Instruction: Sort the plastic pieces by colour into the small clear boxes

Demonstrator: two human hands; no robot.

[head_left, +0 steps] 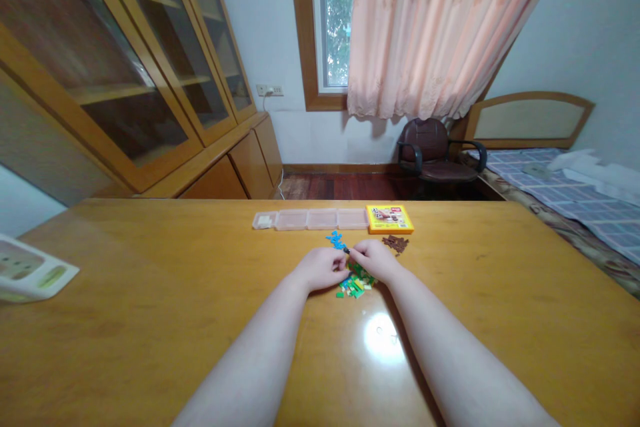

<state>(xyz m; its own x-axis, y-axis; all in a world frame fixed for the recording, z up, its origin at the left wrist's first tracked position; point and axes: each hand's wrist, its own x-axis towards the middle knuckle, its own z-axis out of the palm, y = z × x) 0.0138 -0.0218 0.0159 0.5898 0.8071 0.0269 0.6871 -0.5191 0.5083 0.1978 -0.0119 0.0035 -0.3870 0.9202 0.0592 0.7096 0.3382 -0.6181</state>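
Both my hands work close together over a mixed heap of small building bricks (357, 285), mostly green with some yellow, white and blue. The fingertips of my right hand (375, 260) are closed on a small dark brick (347, 250). My left hand (323, 268) is curled beside it, with its fingers pressed together at the heap's left edge; whatever they may hold is hidden. Just beyond the fingertips lies a small group of blue bricks (335, 239). To the right of my right hand is a pile of brown bricks (396, 243).
A row of clear plastic compartments (322, 219) lies along the table's far side, with something whitish in the leftmost one. At its right end sits a yellow box (391, 219). A white plastic object (37, 270) stands at the left edge of the wooden table (175, 293).
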